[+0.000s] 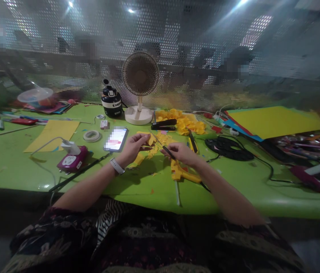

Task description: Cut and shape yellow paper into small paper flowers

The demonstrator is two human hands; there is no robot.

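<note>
My left hand [137, 146] pinches a small piece of yellow paper [151, 140] between thumb and fingers. My right hand [181, 152] is closed around black-handled scissors [169, 152], their thin blades pointing left toward that paper. Below both hands lies a heap of yellow paper scraps [160, 148] on the green table [145, 197]. A yellow hot glue gun [182, 174] rests just under my right hand, with a glue stick [177, 195] by its front. Close to the right hand is a yellow-and-black utility knife [192, 143].
A fan [139, 115], a bottle [112, 104], a black stapler [163, 124] and yellow paper flowers [185, 120] stand or lie behind my hands. Leftward are a phone [116, 139], tape [92, 135] and a purple power adapter [71, 161]. Coloured sheets [276, 121] and a coiled black cable [228, 148] are rightward.
</note>
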